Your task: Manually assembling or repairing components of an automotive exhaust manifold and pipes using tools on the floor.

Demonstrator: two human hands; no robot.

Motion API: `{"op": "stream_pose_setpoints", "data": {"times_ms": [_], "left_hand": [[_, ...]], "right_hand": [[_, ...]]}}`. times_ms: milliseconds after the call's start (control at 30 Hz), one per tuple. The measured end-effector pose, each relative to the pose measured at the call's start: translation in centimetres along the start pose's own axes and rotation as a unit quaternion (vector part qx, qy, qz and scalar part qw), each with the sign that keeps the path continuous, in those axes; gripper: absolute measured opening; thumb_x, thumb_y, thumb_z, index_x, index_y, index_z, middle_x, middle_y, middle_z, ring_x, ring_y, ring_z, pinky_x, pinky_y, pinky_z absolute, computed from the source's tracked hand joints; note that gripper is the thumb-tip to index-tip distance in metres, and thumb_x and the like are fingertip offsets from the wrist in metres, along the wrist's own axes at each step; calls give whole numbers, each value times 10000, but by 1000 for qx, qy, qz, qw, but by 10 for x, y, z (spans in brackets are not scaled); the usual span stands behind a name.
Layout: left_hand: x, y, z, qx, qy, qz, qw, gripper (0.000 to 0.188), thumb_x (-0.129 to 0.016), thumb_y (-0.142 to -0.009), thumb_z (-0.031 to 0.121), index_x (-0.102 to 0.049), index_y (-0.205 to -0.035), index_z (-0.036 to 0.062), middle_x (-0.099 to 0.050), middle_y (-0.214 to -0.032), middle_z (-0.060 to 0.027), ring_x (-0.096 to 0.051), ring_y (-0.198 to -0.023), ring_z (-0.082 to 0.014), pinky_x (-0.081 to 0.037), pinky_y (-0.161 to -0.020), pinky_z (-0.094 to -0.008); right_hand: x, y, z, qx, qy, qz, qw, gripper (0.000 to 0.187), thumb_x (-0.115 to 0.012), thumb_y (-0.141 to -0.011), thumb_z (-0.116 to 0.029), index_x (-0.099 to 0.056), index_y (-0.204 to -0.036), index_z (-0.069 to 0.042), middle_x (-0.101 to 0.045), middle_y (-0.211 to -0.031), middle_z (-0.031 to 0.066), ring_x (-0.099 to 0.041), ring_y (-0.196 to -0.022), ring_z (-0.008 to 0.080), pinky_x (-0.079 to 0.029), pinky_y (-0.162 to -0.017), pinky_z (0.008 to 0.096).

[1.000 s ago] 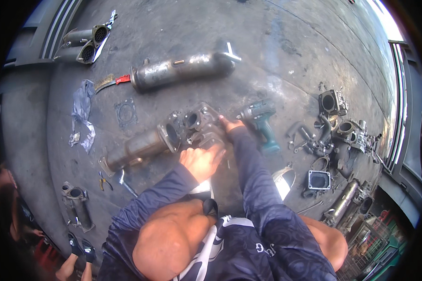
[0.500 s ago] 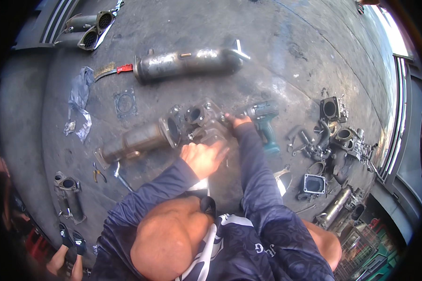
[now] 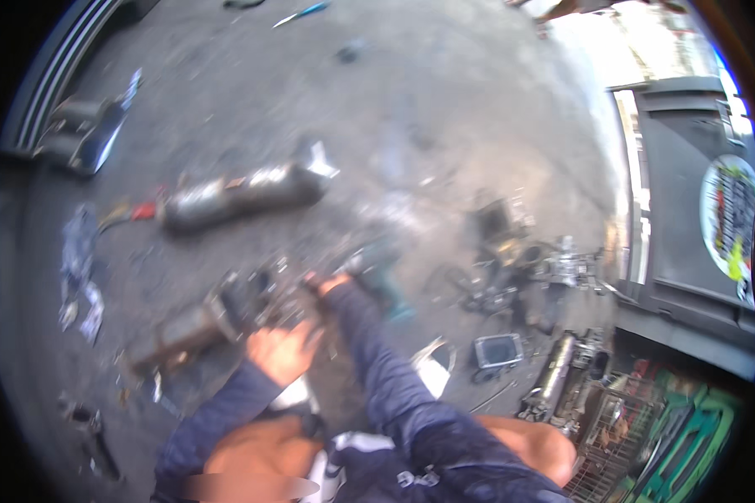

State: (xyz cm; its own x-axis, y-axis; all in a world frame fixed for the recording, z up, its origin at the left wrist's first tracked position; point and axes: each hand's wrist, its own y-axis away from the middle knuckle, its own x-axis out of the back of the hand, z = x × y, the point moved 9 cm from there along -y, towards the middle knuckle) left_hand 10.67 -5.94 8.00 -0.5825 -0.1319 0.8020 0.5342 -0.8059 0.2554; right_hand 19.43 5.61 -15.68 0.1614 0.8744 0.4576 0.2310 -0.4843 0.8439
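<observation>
On the ground before me lies a cast metal housing (image 3: 281, 289) with round openings, smeared by motion. My left hand (image 3: 283, 352) is closed on its near side, fingers bent over it. Against its right edge, my right hand (image 3: 330, 282) has its fingers drawn together; what they hold is too blurred to make out. A teal cordless driver (image 3: 384, 281) lies just right of that hand. The open flange of a brownish metal canister (image 3: 176, 337) faces the housing from the left.
A longer metal cylinder (image 3: 243, 197) lies beyond, near a grey rag (image 3: 79, 260). Several metal parts (image 3: 512, 277) and a square frame (image 3: 498, 351) are at right. A wire basket (image 3: 608, 432) and green case (image 3: 692, 440) stand near right.
My view has swung right, so the floor things and my hands appear further left and lower, and blurred. Both hands stay at the housing. The cordless driver still lies beside my right hand.
</observation>
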Motion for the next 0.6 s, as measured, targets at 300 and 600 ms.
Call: {"op": "stream_pose_setpoints", "data": {"times_ms": [300, 600], "left_hand": [[-4, -2, 4, 2, -7, -59, 998, 277, -545, -851, 421, -676, -941, 194, -621, -621, -169, -622, -573, -370, -494, -557, -484], [2, -8, 12, 11, 5, -60, 998, 269, -550, -848, 418, -680, -940, 201, -621, -615, -164, -624, -577, -365, -500, -576, -477]], "right_hand": [[4, 9, 4, 10, -92, -20, 995, 981, -751, -562, -634, -529, -1191, 85, -554, -1198, 261, -529, -1158, 325, -412, -976, 350], [23, 3, -8, 2, 48, -66, 997, 814, -625, -725, -623, -542, -1211, 25, -580, -1167, 242, -598, -1037, 339, -443, -910, 351]]}}
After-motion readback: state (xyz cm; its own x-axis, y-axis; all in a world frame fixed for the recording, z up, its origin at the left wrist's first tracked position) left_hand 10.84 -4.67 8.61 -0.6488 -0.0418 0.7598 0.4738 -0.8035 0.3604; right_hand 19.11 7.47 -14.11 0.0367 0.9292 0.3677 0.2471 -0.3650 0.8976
